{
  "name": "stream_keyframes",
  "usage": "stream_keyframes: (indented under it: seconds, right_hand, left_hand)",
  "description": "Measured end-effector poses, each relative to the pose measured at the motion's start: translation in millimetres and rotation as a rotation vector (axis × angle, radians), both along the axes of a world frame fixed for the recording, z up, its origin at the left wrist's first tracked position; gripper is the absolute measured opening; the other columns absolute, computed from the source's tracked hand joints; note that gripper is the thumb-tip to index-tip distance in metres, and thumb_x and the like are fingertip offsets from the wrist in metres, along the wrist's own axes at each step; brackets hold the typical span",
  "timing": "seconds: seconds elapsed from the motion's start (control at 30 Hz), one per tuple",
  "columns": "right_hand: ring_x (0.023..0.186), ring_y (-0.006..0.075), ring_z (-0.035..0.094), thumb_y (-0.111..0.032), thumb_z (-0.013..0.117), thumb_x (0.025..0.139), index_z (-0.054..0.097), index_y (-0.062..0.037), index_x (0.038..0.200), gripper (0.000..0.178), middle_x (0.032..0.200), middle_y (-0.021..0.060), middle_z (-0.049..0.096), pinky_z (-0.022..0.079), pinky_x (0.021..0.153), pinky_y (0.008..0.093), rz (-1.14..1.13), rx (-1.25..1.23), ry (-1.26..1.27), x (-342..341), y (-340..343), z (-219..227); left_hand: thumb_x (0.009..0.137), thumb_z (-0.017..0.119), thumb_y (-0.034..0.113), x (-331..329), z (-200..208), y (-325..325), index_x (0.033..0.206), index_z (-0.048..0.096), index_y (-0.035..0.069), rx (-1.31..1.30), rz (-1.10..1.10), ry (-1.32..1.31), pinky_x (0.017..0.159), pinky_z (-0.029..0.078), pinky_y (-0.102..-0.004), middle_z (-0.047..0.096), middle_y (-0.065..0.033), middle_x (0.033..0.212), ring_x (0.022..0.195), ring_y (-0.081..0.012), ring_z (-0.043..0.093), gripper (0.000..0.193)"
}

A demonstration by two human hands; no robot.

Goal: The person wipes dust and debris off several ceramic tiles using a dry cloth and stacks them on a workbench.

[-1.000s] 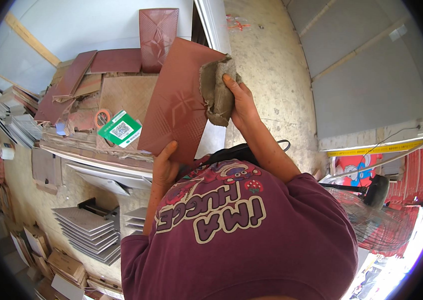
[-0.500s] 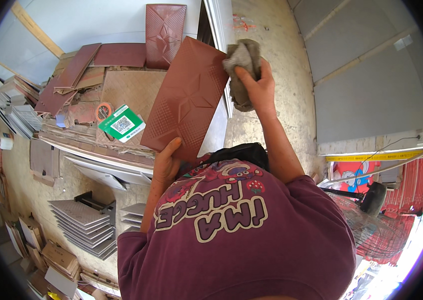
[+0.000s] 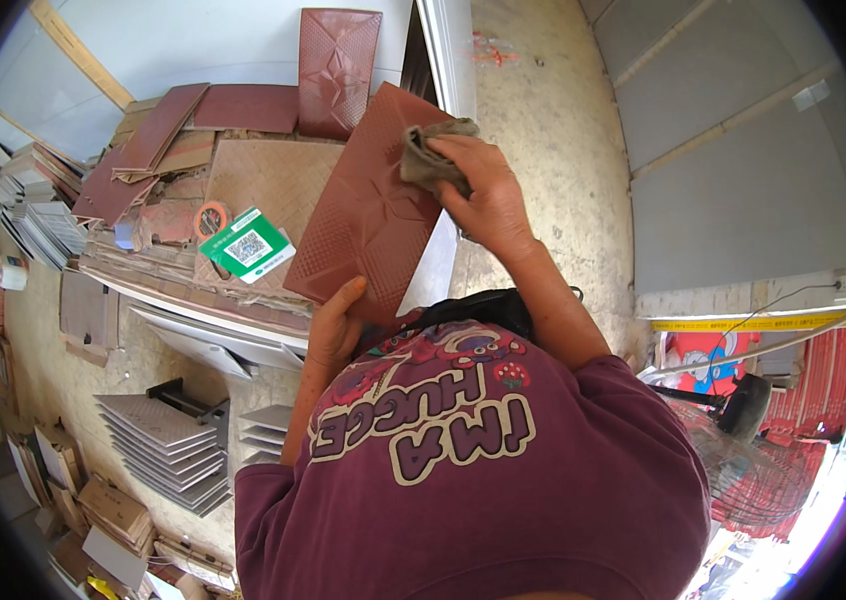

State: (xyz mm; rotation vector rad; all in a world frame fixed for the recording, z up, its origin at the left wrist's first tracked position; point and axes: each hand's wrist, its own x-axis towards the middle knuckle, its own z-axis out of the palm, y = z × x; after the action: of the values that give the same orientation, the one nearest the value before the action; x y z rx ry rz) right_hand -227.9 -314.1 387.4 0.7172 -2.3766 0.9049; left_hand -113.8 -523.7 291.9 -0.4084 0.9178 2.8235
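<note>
Reddish-brown and embossed with folded, star-like ridges and fine studs, a rectangular tile (image 3: 363,215) was held up beyond the person's maroon shirt (image 3: 483,500), near the right end of a cluttered worktop (image 3: 273,165) covered with brown board. Its long axis ran aslant, from a near end on the left to a far end on the right. The bare left hand (image 3: 335,325) gripped the near end: the thumb lay on the patterned face, while the other fingers were hidden behind, so their exact curl could not be told. The bare right hand (image 3: 483,185) was nearer to the far half, its fingers closed on a bunched grey-brown cloth (image 3: 425,168). From those fingers most of the tile lay to the left, and the cloth overlapped its right long edge, apparently pressed against the face there. The right forearm (image 3: 558,290) reached in from the near right, the hand turned back-up with its fingers pointing left and its thumb on the cloth's near side. The left forearm (image 3: 305,400) rose close to the body, its hand well apart from the cloth. Left of the tile, a green-and-white card (image 3: 247,245) sat beside an orange ring (image 3: 211,218); farther off, a glossy red-brown tile (image 3: 340,75) stood upright.
</note>
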Motion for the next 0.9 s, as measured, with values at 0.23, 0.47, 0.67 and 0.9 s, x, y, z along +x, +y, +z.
stream_keyframes:
  seconds: [0.23, 0.47, 0.67, 0.9]
  right_hand:
    - [0.097, 0.0309, 0.06, -0.004, 0.063, 0.072, 0.062, -0.0087, 0.11, 0.039, 0.107, 0.0113, 0.063, 0.049, 0.085, 0.0371, -0.23, -0.135, -0.094, -7, 39, 13]
    - [0.098, 0.0158, 0.06, -0.006, 0.066, 0.078, 0.058, -0.0041, 0.119, 0.042, 0.106, 0.0072, 0.063, 0.047, 0.087, 0.0283, 0.06, -0.484, -0.464, 5, 24, 52]
    - [0.108, 0.0215, 0.056, -0.007, 0.068, 0.08, 0.055, -0.0056, 0.125, 0.048, 0.118, 0.0109, 0.059, 0.045, 0.093, 0.0318, 0.038, -0.361, -0.369, -20, 1, 12]
    - [0.111, 0.0367, 0.051, -0.015, 0.067, 0.081, 0.052, -0.0079, 0.127, 0.049, 0.123, 0.018, 0.053, 0.043, 0.095, 0.041, -0.094, -0.135, -0.047, -21, -9, -22]
  left_hand:
    - [0.082, 0.064, 0.0, 0, 2, 1, 0.13, 0.046, 0.004, -0.004, -0.036, -0.015, 0.101, 0.041, -0.0395, 0.054, -0.01, 0.124, 0.115, -0.0249, 0.052, 0.051]
    - [0.083, 0.064, 0.001, 0, -5, -1, 0.129, 0.046, 0.003, -0.038, -0.051, -0.016, 0.099, 0.041, -0.0388, 0.055, -0.0096, 0.124, 0.115, -0.0244, 0.052, 0.05]
    - [0.083, 0.064, 0.003, -1, 7, 1, 0.129, 0.046, 0.002, -0.089, -0.092, -0.031, 0.099, 0.042, -0.0382, 0.055, -0.0104, 0.123, 0.114, -0.0242, 0.053, 0.05]
    - [0.083, 0.065, 0.003, -1, 3, 0, 0.128, 0.046, 0.002, -0.067, -0.104, -0.024, 0.098, 0.043, -0.0377, 0.055, -0.0103, 0.122, 0.112, -0.0241, 0.054, 0.049]
